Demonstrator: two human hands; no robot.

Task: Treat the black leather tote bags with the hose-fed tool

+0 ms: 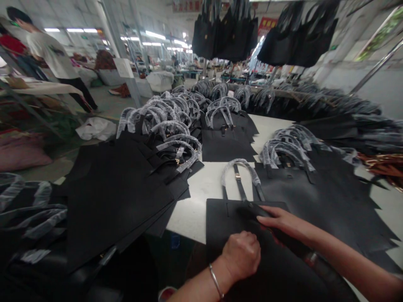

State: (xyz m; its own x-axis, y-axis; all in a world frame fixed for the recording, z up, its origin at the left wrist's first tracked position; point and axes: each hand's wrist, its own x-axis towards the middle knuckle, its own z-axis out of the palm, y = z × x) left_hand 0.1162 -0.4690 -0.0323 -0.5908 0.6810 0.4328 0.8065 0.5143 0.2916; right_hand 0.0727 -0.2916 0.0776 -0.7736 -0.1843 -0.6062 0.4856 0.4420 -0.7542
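A flat black leather bag panel [220, 218] lies at the near edge of the white table [204, 188], its wrapped handle [241, 165] pointing away from me. My left hand [242, 253], a bangle on its wrist, rests on the panel with the fingers curled into a fist. Just beyond it, my right hand [280, 222] is pressed on the panel's upper part, fingers closed around a dark tool or strap that I cannot make out.
Stacks of black bag panels with plastic-wrapped handles lie to the left [132, 180], at the back [225, 138] and to the right [308, 184]. Finished black bags [226, 33] hang overhead. A person in a white shirt [47, 50] stands far left.
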